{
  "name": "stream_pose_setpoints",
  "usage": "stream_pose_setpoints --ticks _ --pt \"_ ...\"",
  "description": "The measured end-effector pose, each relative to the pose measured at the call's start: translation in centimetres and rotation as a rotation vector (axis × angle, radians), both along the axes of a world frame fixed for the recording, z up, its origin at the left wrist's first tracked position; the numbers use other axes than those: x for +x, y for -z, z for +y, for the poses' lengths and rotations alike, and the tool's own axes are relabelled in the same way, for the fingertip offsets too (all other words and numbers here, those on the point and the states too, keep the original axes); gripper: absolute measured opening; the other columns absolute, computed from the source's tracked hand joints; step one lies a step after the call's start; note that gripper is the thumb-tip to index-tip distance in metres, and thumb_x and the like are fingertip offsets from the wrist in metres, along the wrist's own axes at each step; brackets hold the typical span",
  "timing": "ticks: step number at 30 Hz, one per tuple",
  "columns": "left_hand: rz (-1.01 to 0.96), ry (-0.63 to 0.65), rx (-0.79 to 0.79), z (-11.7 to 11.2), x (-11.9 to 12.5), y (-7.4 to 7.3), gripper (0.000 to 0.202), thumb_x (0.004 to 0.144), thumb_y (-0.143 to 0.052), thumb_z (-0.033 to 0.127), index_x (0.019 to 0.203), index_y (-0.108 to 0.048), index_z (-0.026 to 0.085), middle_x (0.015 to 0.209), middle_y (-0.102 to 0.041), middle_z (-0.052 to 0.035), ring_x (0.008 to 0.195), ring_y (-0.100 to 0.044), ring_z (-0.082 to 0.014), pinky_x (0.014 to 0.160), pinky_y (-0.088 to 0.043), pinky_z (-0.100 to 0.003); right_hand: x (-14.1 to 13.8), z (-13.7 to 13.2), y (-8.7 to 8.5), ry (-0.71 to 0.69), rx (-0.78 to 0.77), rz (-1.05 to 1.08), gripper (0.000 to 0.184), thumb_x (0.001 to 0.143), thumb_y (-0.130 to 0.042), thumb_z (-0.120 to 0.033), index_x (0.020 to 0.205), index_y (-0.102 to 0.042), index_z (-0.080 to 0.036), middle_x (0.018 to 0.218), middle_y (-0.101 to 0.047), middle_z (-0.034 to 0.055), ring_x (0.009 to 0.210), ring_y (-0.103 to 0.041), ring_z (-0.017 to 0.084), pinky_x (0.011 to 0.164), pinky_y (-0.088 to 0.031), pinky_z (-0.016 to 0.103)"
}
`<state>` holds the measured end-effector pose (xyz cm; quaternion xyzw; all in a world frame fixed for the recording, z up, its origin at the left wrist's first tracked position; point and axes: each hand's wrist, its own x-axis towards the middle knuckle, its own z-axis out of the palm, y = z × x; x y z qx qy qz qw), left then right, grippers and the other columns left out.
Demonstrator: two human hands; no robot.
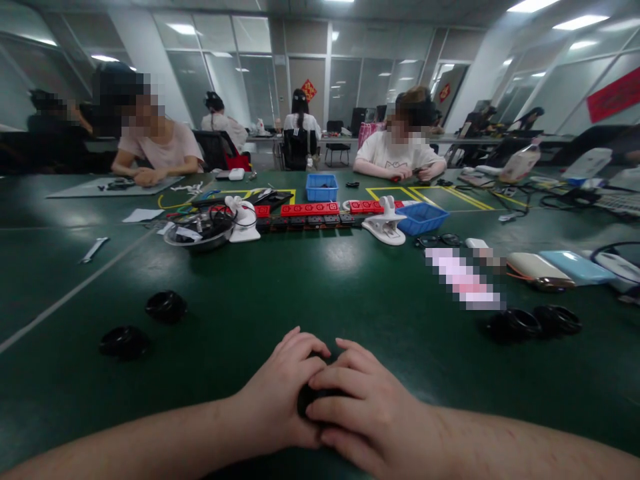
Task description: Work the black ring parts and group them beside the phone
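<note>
My left hand [283, 387] and my right hand [373, 403] meet at the near middle of the table, fingers curled around a black rounded part [309, 399]. Most of that part is hidden by my fingers, so its full shape does not show. Two black ring-shaped parts, a farther one [167, 307] and a nearer one [124, 342], sit apart on the left. On the right, another pair of black hollow parts [515, 325] stands close together, the second one [557, 321] just beside the first.
Across the green table [225, 287] stand a metal bowl [200, 241] of small items, red power strips [310, 210], white clamps [385, 230] and blue bins [423, 219]. A wrench [94, 250] lies left; phones and power banks [540, 267] lie right. Two people sit opposite.
</note>
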<state>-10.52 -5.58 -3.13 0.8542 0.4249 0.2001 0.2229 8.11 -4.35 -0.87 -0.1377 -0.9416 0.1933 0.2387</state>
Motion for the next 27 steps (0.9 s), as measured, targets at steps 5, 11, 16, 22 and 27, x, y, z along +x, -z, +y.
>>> stream_pose_setpoints --ticks 5,11,16,22,27 --pt "0.0 0.211 -0.048 1.2 -0.7 -0.7 0.036 0.051 -0.079 0.038 0.081 -0.065 0.023 0.105 -0.05 -0.0024 0.102 -0.047 -0.025 0.099 -0.028 -0.045 -0.1 0.8 -0.4 -0.212 -0.117 0.011 0.019 0.076 -0.045 -0.016 0.083 -0.061 -0.02 0.1 -0.062 -0.0004 0.099 -0.049 0.013 0.098 -0.03 0.035" --pt "0.084 0.352 -0.108 1.4 -1.0 -1.4 0.042 0.057 -0.078 0.036 0.096 -0.063 0.033 0.113 -0.054 -0.0002 0.11 -0.045 -0.0271 0.103 -0.01 -0.058 -0.3 0.5 -1.0 -0.327 -0.136 -0.066 0.012 0.079 -0.051 -0.021 0.073 -0.061 -0.018 0.097 -0.065 -0.0004 0.098 -0.051 0.014 0.097 -0.032 0.032" --pt "0.072 0.391 -0.123 1.1 -1.0 -2.1 0.051 0.06 -0.076 0.038 0.108 -0.058 0.036 0.124 -0.051 0.0006 0.117 -0.041 -0.0298 0.103 -0.007 -0.06 -0.4 0.1 -0.4 -0.319 -0.106 -0.059 0.007 0.079 -0.058 -0.02 0.073 -0.061 -0.018 0.095 -0.064 -0.0019 0.098 -0.052 0.011 0.094 -0.036 0.025" --pt "0.053 0.256 -0.08 0.5 -0.6 -1.2 0.07 0.05 -0.078 0.041 0.114 -0.054 0.025 0.115 -0.053 -0.0055 0.111 -0.045 -0.0288 0.105 -0.01 -0.054 -0.2 -0.3 -0.1 -0.144 0.017 -0.02 0.022 0.089 -0.043 -0.029 0.1 -0.059 -0.019 0.105 -0.061 0.0029 0.107 -0.047 0.015 0.103 -0.028 0.038" --pt "0.001 0.102 -0.058 0.4 -0.6 0.0 0.056 0.048 -0.08 0.03 0.099 -0.059 0.023 0.102 -0.053 -0.0015 0.101 -0.049 -0.0225 0.105 -0.019 -0.045 -0.1 -0.3 -0.4 0.002 -0.044 0.027 0.03 0.085 -0.049 -0.024 0.114 -0.047 -0.015 0.105 -0.06 0.006 0.101 -0.05 0.015 0.101 -0.029 0.036"
